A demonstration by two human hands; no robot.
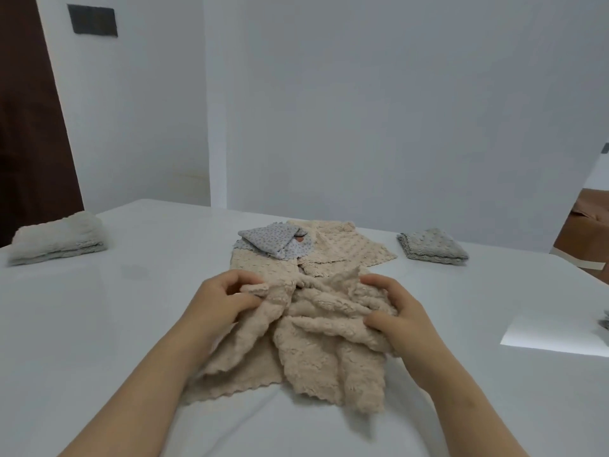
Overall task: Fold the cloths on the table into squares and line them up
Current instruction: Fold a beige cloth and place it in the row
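Note:
A crumpled beige fluffy cloth (309,351) lies on the white table (99,324) in front of me. My left hand (220,301) pinches its upper left edge between thumb and fingers. My right hand (398,311) grips the bunched upper right part. Behind it lie another beige cloth (342,249), spread loosely, and a small grey dotted cloth (273,242) partly folded on top of it. A folded grey cloth (431,247) sits at the back right. A folded pale grey-white cloth (56,240) rests at the far left.
A white sheet of paper (553,331) lies at the right of the table, with a bit of grey fabric (604,319) at the frame edge. White walls stand behind the table. A brown box (586,225) stands beyond the right edge.

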